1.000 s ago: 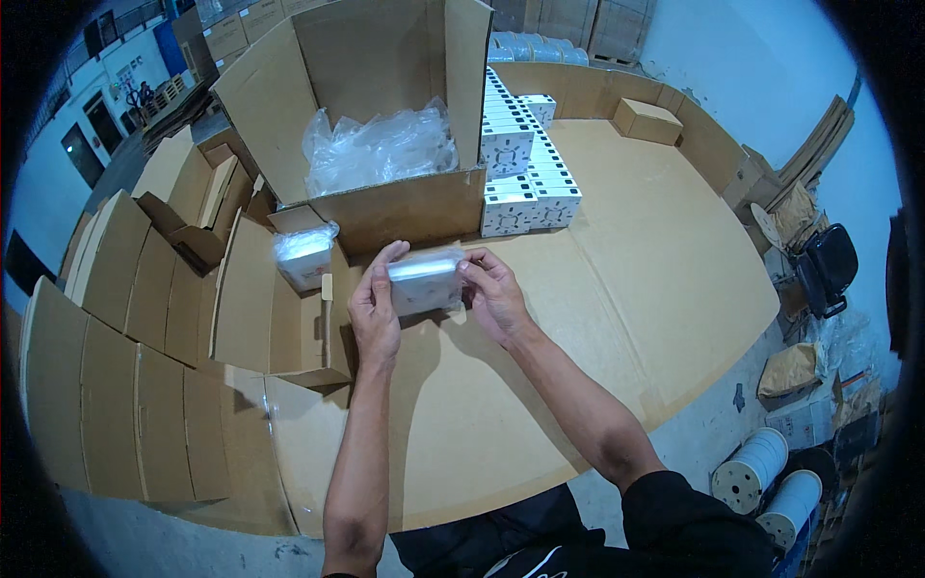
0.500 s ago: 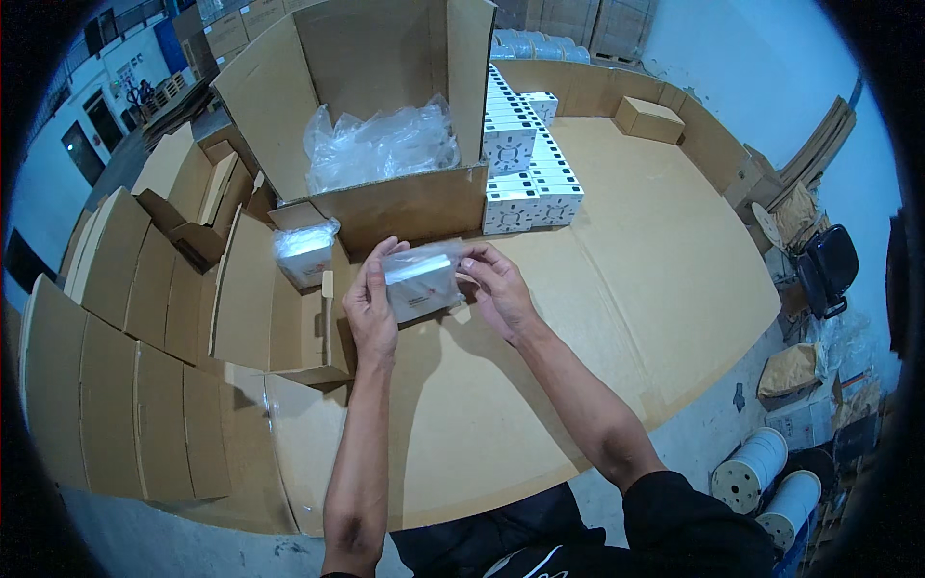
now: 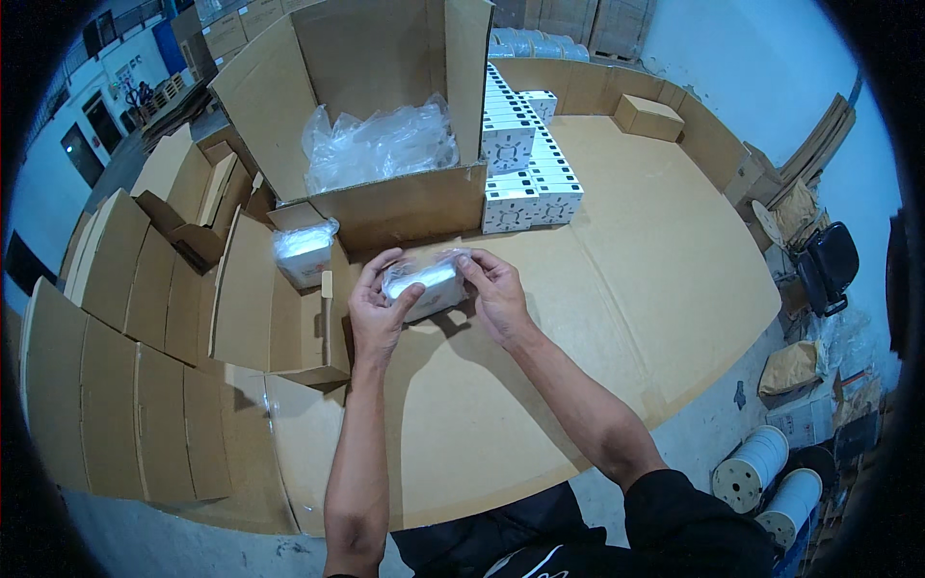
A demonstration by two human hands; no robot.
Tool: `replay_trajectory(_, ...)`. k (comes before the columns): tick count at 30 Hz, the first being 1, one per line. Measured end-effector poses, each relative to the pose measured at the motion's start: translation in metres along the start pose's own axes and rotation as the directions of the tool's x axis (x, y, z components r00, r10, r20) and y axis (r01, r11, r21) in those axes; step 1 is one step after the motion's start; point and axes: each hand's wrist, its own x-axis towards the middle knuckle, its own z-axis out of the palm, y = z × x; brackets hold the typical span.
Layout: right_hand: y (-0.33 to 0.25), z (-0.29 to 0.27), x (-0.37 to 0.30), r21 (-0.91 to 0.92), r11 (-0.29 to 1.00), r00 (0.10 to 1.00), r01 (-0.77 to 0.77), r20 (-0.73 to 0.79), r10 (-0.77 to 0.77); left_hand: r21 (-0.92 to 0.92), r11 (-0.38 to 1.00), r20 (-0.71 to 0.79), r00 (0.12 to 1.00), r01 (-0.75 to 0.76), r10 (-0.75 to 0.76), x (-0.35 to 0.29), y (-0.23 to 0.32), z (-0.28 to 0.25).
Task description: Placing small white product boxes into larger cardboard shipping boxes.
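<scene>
Between my two hands is a small white box in a clear plastic bag (image 3: 430, 292), held above the cardboard-covered table. My left hand (image 3: 381, 306) grips its left end, thumb across the front. At the upper right corner, my right hand (image 3: 495, 291) pinches the bag with thumb and fingers. Just left of my left hand stands an open narrow carton (image 3: 252, 299). Inside its far end sits another bagged white box (image 3: 305, 252). Behind my hands, a large open carton (image 3: 405, 214) holds a heap of clear plastic bags (image 3: 381, 144).
White patterned boxes (image 3: 533, 204) are stacked right of the large carton. Several brown cartons (image 3: 125, 385) line the left side. A small closed carton (image 3: 649, 118) lies at the table's far right. Cable spools (image 3: 750, 470) and a black chair (image 3: 829, 270) stand on the floor at right.
The bagged box has tilted so that more of its top shows, and the loose bag end is folded down. My left thumb has moved onto its front.
</scene>
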Motion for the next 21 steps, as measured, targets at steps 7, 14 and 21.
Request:
replay_trajectory(7, -0.011, 0.007, -0.005, -0.22, 0.971, 0.99, 0.091, 0.122, -0.065, 0.112, 0.982, 0.059, 0.985, 0.154, -0.161, 0.0, -0.011, -0.011)
replay_trajectory(14, -0.024, 0.0, -0.003, -0.35, 0.935, 0.981, 0.053, 0.193, 0.016, 0.109, 0.985, 0.119, 0.982, 0.136, -0.148, 0.003, -0.009, -0.019)
replay_trajectory(21, -0.024, 0.001, -0.004, -0.337, 0.933, 0.982, 0.122, 0.179, -0.064, 0.085, 0.976, -0.08, 0.978, 0.2, -0.194, -0.002, -0.008, -0.014)
